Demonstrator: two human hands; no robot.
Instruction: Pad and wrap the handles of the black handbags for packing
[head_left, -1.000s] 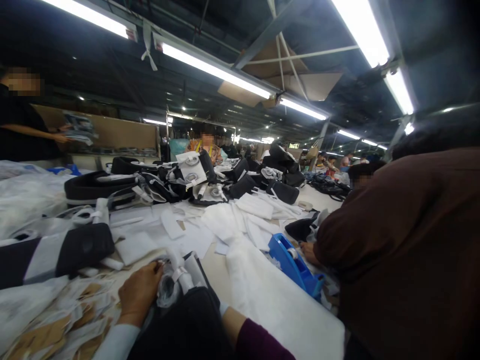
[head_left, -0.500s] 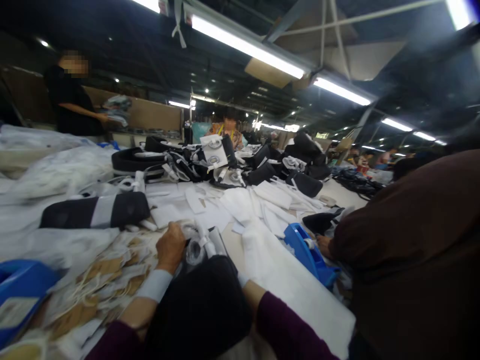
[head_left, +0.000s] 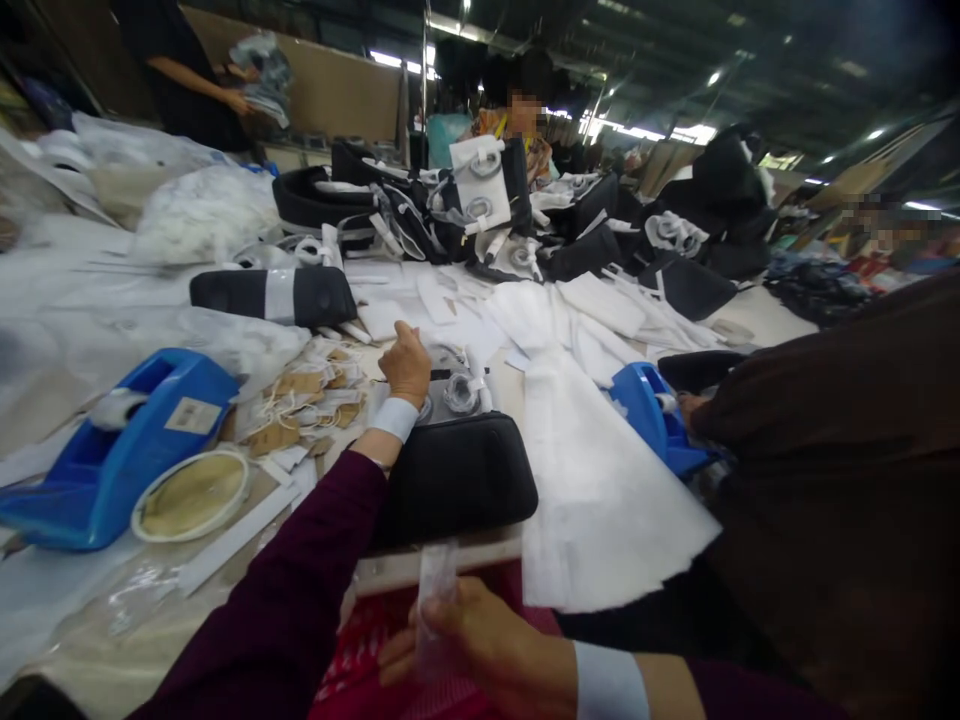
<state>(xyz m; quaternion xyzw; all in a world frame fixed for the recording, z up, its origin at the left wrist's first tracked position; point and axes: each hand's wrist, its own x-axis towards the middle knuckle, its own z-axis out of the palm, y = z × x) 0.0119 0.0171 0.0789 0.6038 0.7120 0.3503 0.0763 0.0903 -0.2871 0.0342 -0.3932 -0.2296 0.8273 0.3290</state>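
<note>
Black padded piece (head_left: pixel 456 476) lies near the centre of the table (head_left: pixel 90 600), just right of a blue tape dispenser (head_left: pixel 112 445) and paper tags (head_left: pixel 304 405). Left hand (head_left: pixel 406 362) rests curled on its far end, gripping nothing clearly. Nearer, right hand (head_left: pixel 480 640) pinches a clear plastic strip (head_left: pixel 435 580). White sheet (head_left: pixel 600 480) lies right.

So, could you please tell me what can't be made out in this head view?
- Left hand: fingertips hidden behind its own knuckles.
- Black pad: near edge covered by the left sleeve.
- Clear strip in right hand: blurred.
- Label on blue tape dispenser: too small to read.
</note>
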